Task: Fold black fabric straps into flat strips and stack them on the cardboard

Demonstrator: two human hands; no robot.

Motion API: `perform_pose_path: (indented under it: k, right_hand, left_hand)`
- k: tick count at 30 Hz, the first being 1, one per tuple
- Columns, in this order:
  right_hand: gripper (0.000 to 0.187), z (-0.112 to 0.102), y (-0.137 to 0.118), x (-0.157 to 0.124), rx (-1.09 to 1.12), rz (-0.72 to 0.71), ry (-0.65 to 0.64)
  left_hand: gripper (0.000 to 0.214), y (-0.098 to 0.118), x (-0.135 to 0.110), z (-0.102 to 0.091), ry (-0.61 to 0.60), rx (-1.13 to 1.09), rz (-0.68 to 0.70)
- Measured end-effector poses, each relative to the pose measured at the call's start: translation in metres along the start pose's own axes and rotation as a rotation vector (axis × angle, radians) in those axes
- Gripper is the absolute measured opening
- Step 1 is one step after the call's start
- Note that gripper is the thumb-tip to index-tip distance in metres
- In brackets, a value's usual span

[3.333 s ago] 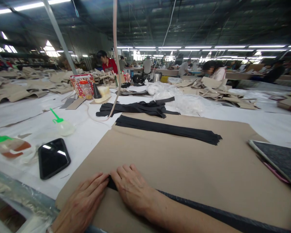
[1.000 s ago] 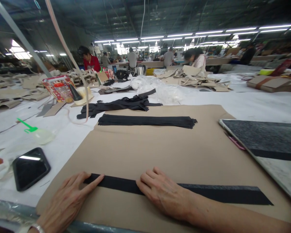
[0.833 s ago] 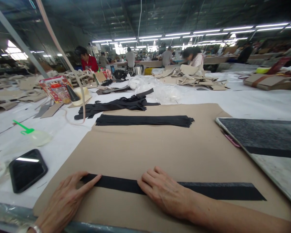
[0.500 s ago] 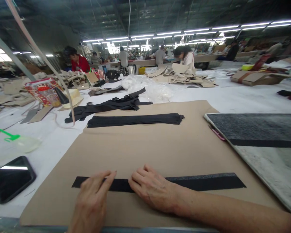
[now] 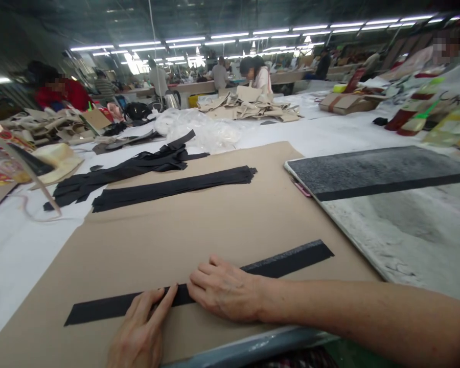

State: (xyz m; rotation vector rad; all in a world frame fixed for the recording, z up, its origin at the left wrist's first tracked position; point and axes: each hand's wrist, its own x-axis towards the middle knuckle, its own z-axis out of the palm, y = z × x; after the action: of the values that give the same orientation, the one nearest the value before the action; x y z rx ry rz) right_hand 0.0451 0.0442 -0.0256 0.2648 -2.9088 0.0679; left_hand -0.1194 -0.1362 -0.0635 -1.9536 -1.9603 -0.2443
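Note:
A long black fabric strip [image 5: 291, 261] lies across the brown board in front of me. A grey speckled band runs along its far edge to the right of my right hand; the part on the left looks plain black. My left hand [image 5: 140, 322] rests on the strip, its index finger stretched out and its fingertips near the far edge. Just to the right, my right hand [image 5: 224, 289] has its fingers curled down and closed on the same strip. Its fingertips are partly hidden. The two hands are a short gap apart.
Beyond the hands lie a neat stack of black strips [image 5: 176, 185] and a loose heap of black strips [image 5: 130, 171]. The brown board [image 5: 230, 217] lies under them. On the right is a pale slab [image 5: 402, 230] with grey-black material [image 5: 379, 168]. Bottles [image 5: 414, 110] stand farther back.
The view has swung to the right, so the strip and board appear slanted. My left fingers have come down onto the strip close to my right hand, which stays on it.

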Motion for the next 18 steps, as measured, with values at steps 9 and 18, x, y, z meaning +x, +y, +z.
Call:
perform_pose_path:
  k: [9,18]
  right_hand:
    - [0.013,-0.003,0.008,-0.020,0.003,0.001,0.014]
    - [0.014,-0.005,0.010,-0.027,-0.013,-0.008,0.016]
  left_hand:
    - [0.064,0.001,0.002,-0.002,-0.043,0.096,0.038]
    - [0.075,0.002,0.007,-0.005,-0.084,0.144,0.067]
